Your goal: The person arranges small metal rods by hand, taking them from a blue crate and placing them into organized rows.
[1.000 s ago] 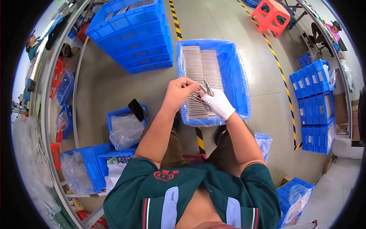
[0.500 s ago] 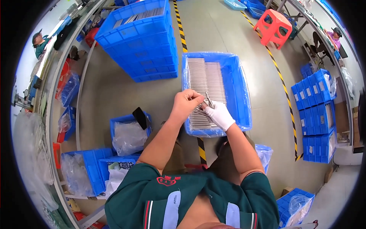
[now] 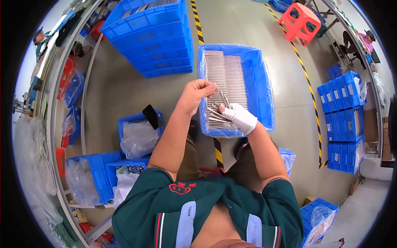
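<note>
The thin metal rods (image 3: 218,110) sit fanned out in my right hand (image 3: 240,118), which wears a white glove; the fingers are curled around the bundle's near ends so the rods splay up and to the left, over the near part of the blue crate (image 3: 266,95). My left hand (image 3: 197,94) is bare and closed to a pinch at the fingertips, just beside the upper tips of that bundle; I cannot tell whether it actually has hold of one rod or only touches them. Both hands hover above the crate, close together, my forearms coming up from below.

The crate is lined with clear plastic film and holds neat rows of the same rods (image 3: 225,78), laid side by side in two bands that fill its left half, while its right half shows bare blue floor. It rests on the concrete, straight ahead of my knees.

To its left, well apart, stands a stack of blue crates (image 3: 151,39), the top one also carrying metal parts. Nearer me on the left is a small blue bin (image 3: 128,120) with a clear plastic bag (image 3: 138,138) in it and a dark flat object (image 3: 150,116) propped on its rim. A yellow-and-black floor stripe (image 3: 308,78) runs along the right, with a red plastic stool (image 3: 301,21) beyond it and more stacked blue bins (image 3: 343,120) far right.
</note>
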Demonstrator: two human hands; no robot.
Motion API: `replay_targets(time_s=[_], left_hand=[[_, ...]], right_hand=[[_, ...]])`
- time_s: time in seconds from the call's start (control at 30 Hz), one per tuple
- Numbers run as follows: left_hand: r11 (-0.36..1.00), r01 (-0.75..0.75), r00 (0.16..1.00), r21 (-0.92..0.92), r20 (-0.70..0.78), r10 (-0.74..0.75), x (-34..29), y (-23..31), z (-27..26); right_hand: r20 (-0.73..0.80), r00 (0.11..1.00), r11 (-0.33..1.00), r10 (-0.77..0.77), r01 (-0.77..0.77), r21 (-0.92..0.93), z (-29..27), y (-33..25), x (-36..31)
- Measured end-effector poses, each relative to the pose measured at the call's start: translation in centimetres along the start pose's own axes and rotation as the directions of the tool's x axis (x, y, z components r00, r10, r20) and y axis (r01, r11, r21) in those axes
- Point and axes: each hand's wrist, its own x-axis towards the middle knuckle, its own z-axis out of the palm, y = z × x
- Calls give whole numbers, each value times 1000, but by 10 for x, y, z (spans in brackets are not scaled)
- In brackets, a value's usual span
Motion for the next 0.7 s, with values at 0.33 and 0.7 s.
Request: replay_targets(time_s=[0.33, 0.7], left_hand=[[990, 9, 988, 137, 152, -30, -8, 8, -4], [993, -5, 983, 119, 183, -17, -8, 2, -2]], right_hand=[[238, 969, 994, 68, -86, 65, -3, 10, -1], [210, 977, 989, 38, -66, 132, -3, 9, -5]])
